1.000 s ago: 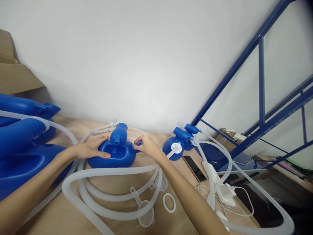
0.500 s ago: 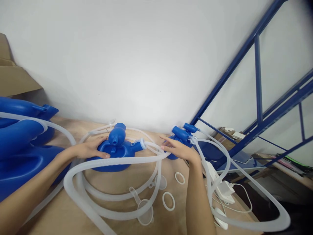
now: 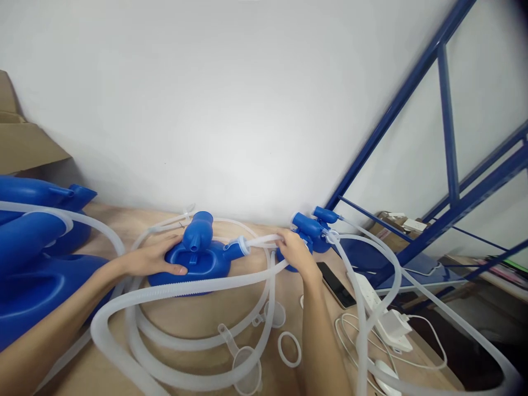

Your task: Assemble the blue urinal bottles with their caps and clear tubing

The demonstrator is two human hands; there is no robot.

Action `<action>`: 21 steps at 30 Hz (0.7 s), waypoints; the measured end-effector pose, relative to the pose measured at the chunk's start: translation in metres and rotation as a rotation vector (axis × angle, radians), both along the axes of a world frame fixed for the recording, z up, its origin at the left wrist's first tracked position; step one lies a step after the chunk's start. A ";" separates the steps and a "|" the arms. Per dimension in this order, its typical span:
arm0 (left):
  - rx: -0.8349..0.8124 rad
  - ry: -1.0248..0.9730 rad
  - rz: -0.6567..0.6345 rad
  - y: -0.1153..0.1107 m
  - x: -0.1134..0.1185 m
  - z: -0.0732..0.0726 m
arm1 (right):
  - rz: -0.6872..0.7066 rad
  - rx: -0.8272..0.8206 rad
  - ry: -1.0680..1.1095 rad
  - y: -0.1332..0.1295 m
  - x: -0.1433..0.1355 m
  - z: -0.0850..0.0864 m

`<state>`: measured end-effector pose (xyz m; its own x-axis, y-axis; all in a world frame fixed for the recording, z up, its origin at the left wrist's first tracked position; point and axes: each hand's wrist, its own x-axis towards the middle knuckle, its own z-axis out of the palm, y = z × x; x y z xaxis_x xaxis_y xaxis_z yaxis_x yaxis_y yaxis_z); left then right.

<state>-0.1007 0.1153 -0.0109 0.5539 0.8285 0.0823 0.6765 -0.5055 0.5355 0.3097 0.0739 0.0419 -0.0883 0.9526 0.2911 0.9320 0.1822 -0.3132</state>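
A blue plastic urinal bottle (image 3: 206, 269) lies on the wooden table, its curved neck at the top and a white-capped spout on the right. My left hand (image 3: 159, 257) holds the bottle's left end, thumb over the front and fingers toward the back. Out of the capped spout runs a translucent hose (image 3: 264, 240). Just right of the spout, my right hand (image 3: 293, 250) has its fingers closed round this hose; part of the grip is hidden. Ribbed hose loops (image 3: 193, 283) pass in front of the bottle.
More blue bottles (image 3: 25, 269) crowd the left, below a cardboard box (image 3: 28, 146). Others (image 3: 309, 225) stand at the right with hoses. Clear round caps (image 3: 247, 368), a white ring (image 3: 289, 349), a phone (image 3: 336, 285) and a power strip (image 3: 383, 319) lie nearby. Blue metal rails (image 3: 396, 104) rise behind.
My right hand, open over the hose before, has closed round it near the spout, and the hose there is now straighter. My left hand stays on the bottle. The view has shifted slightly.
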 end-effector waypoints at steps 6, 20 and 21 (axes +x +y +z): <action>-0.086 -0.044 -0.040 0.008 0.000 -0.006 | 0.099 0.226 0.190 0.012 -0.004 -0.012; -0.251 -0.002 0.407 0.029 -0.013 -0.044 | 0.072 0.127 0.186 0.007 0.004 -0.009; -0.247 -0.033 0.425 0.029 -0.010 -0.046 | 0.071 0.127 0.186 0.007 0.004 -0.010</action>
<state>-0.1102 0.1447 -0.0567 0.1633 0.9775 -0.1333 0.7761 -0.0438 0.6291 0.3138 0.0808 0.0320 -0.0871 0.9008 0.4255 0.8438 0.2937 -0.4491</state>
